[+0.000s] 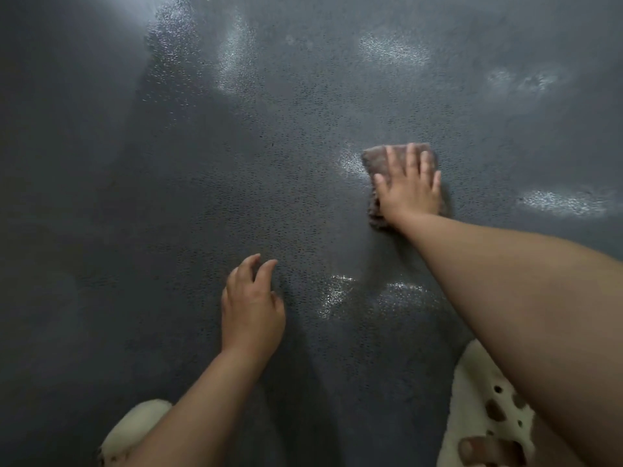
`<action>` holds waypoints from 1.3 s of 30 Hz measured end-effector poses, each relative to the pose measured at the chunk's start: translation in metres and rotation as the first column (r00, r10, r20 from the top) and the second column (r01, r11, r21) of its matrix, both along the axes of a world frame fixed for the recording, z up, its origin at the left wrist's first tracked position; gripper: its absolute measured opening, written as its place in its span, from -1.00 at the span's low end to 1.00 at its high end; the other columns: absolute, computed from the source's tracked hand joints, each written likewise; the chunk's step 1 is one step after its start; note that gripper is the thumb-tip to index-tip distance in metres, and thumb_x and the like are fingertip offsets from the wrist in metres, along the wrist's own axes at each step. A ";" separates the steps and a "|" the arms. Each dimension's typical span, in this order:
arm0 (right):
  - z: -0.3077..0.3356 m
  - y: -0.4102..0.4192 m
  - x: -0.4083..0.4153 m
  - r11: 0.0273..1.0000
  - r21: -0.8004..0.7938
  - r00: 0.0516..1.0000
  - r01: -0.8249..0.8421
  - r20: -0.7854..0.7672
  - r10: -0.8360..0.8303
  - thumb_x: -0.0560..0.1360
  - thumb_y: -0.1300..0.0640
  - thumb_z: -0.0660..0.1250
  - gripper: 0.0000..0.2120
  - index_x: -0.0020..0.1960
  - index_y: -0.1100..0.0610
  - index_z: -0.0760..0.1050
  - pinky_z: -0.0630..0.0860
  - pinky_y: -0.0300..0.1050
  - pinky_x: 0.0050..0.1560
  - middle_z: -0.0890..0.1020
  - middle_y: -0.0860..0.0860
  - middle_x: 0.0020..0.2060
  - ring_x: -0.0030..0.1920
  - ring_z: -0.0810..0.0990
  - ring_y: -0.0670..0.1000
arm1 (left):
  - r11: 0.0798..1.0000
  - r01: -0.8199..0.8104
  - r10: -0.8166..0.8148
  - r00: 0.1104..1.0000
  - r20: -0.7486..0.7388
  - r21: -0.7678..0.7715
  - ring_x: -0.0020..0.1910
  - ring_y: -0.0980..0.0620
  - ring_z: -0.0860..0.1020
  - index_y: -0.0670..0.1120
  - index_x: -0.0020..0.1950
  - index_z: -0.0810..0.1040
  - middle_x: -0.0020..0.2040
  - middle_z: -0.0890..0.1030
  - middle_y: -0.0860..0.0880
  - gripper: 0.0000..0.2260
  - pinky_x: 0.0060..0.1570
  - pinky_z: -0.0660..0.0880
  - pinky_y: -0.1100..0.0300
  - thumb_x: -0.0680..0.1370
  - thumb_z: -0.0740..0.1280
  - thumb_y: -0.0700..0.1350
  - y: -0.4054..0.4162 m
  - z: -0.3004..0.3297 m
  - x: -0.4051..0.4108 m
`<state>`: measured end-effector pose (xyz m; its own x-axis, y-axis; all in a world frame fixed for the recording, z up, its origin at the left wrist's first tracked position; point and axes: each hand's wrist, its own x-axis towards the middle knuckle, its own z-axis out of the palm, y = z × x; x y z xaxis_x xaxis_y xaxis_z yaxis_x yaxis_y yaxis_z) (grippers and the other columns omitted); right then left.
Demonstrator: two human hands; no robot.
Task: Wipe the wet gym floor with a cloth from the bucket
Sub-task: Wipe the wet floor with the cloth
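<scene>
The right hand (409, 188), fingers spread flat, presses a brown fuzzy cloth (377, 160) onto the wet, dark textured gym floor (236, 163); the left hand (251, 308) hovers loosely curled, empty.

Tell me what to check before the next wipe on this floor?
1. Cloth flat under the right hand: ok.
2. Right hand's fingers straight, pressing down: ok.
3. Left hand bracing on the floor, clear of the cloth: ok.
4. Wet patches left to wipe: not ok, several shine.
5. Bucket close by for rinsing: cannot tell, out of view.
6. Cloth wet enough: cannot tell.
</scene>
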<state>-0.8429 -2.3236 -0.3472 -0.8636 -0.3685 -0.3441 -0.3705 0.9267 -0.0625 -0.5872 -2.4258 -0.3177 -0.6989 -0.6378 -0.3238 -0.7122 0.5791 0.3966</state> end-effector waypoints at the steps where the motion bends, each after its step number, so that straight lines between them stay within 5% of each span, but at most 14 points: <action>1: 0.001 0.014 0.001 0.996 -0.002 0.996 0.084 0.004 -0.084 0.62 -0.19 -0.11 -0.45 0.53 -0.13 -0.22 -0.23 0.15 0.48 -0.20 0.02 0.54 0.52 -0.23 0.10 | 1.000 0.018 -0.018 1.000 0.003 -0.001 0.41 -0.15 0.24 -0.13 0.38 0.42 0.41 0.33 -0.13 -0.55 0.35 0.19 -0.03 0.49 0.29 -0.28 0.002 0.001 0.004; 5: 0.002 0.049 0.033 0.937 -0.017 0.937 0.348 0.015 -0.348 0.60 -0.20 -0.07 -0.42 0.54 -0.11 -0.19 -0.21 0.26 0.46 -0.19 0.04 0.54 0.52 -0.24 0.12 | 0.999 0.035 -0.035 0.999 0.039 0.007 0.41 -0.17 0.24 -0.13 0.38 0.41 0.43 0.31 -0.15 -0.54 0.36 0.18 -0.04 0.48 0.31 -0.27 0.011 0.005 0.018; 9: -0.002 0.034 0.105 0.919 -0.063 0.921 0.389 -0.007 -0.390 0.58 -0.20 0.01 -0.38 0.55 -0.07 -0.13 -0.15 0.31 0.44 -0.17 0.09 0.54 0.52 -0.21 0.18 | 1.000 0.009 -0.008 0.996 0.090 -0.006 0.44 -0.12 0.16 -0.08 0.44 0.34 0.47 0.23 -0.11 -0.53 0.39 0.13 0.01 0.52 0.27 -0.22 0.018 0.005 0.031; 13: -0.003 0.013 0.184 0.994 -0.074 0.991 0.084 0.115 -0.075 0.57 -0.24 -0.05 -0.35 0.52 -0.08 -0.28 -0.20 0.33 0.41 -0.34 0.09 0.48 0.49 -0.33 0.20 | 0.999 -0.028 0.030 0.992 0.119 -0.020 0.44 -0.14 0.19 -0.10 0.43 0.35 0.46 0.25 -0.13 -0.52 0.39 0.15 -0.02 0.51 0.29 -0.23 0.026 0.005 0.044; 18: -0.010 0.027 0.182 0.919 -0.100 0.922 -0.381 0.030 0.386 0.43 -0.25 -0.16 -0.34 0.50 -0.10 0.12 -0.04 0.34 0.39 -0.01 0.07 0.50 0.47 -0.14 0.16 | 0.998 -0.034 0.042 0.988 0.149 -0.057 0.43 -0.17 0.19 -0.10 0.44 0.33 0.46 0.24 -0.16 -0.49 0.38 0.18 -0.05 0.49 0.32 -0.20 0.036 0.002 0.063; 20: -0.011 0.044 0.155 0.872 -0.055 0.872 -0.486 0.042 0.489 0.42 -0.26 -0.29 -0.33 0.52 -0.16 -0.07 -0.22 0.22 0.44 -0.17 0.02 0.52 0.47 -0.31 0.11 | 0.995 -0.081 0.092 0.977 0.193 -0.065 0.46 -0.16 0.11 -0.05 0.49 0.24 0.50 0.13 -0.15 -0.43 0.39 0.14 -0.04 0.51 0.34 -0.06 0.040 0.004 0.070; 25: -0.009 0.072 0.135 0.999 -0.013 0.999 -0.033 0.005 0.033 0.59 -0.20 -0.06 -0.43 0.53 -0.16 -0.22 -0.31 0.19 0.43 -0.24 0.02 0.53 0.51 -0.27 0.12 | 0.965 -0.262 0.250 0.903 0.350 -0.015 0.51 -0.16 -0.14 0.07 0.54 -0.19 0.53 -0.21 -0.16 -0.03 0.45 0.00 -0.03 0.37 0.37 0.30 0.051 0.009 0.097; 29: -0.011 0.056 0.179 0.935 -0.132 0.942 0.330 -0.016 -0.335 0.58 -0.13 0.09 -0.41 0.54 -0.04 0.02 -0.16 0.32 0.42 -0.04 0.13 0.54 0.52 -0.10 0.22 | 0.952 -0.302 0.232 0.826 0.514 0.055 0.52 -0.16 -0.22 0.05 0.52 -0.33 0.51 -0.33 -0.14 0.15 0.46 0.02 -0.06 0.28 0.43 0.34 0.058 0.011 0.118; 32: -0.012 0.031 0.229 0.909 -0.191 0.926 0.372 0.012 -0.376 0.49 -0.10 0.08 -0.39 0.50 0.09 0.21 -0.02 0.38 0.37 0.16 0.24 0.48 0.46 0.10 0.35 | 0.938 -0.338 0.262 0.834 0.486 0.074 0.52 -0.15 -0.22 0.07 0.53 -0.29 0.53 -0.32 -0.10 0.16 0.45 0.05 -0.10 0.25 0.49 0.29 0.058 0.011 0.117; 36: -0.003 -0.006 0.281 0.994 -0.101 0.998 0.042 0.049 -0.037 0.49 -0.12 0.04 -0.39 0.49 0.09 0.22 0.20 0.41 0.28 0.20 0.20 0.48 0.45 0.18 0.32 | 0.940 -0.334 0.266 0.843 0.467 0.069 0.52 -0.14 -0.23 0.08 0.53 -0.26 0.53 -0.31 -0.09 0.13 0.46 0.03 -0.14 0.27 0.46 0.30 0.057 0.008 0.119; 39: -0.006 -0.026 0.272 0.917 -0.114 0.914 -0.383 0.099 0.394 0.57 -0.17 -0.13 -0.41 0.53 -0.02 -0.16 -0.09 0.28 0.42 -0.16 0.05 0.53 0.52 -0.19 0.18 | 0.945 -0.318 0.252 0.858 0.447 0.078 0.51 -0.14 -0.27 0.07 0.53 -0.29 0.52 -0.33 -0.09 0.11 0.45 -0.03 -0.15 0.29 0.44 0.30 0.057 0.006 0.123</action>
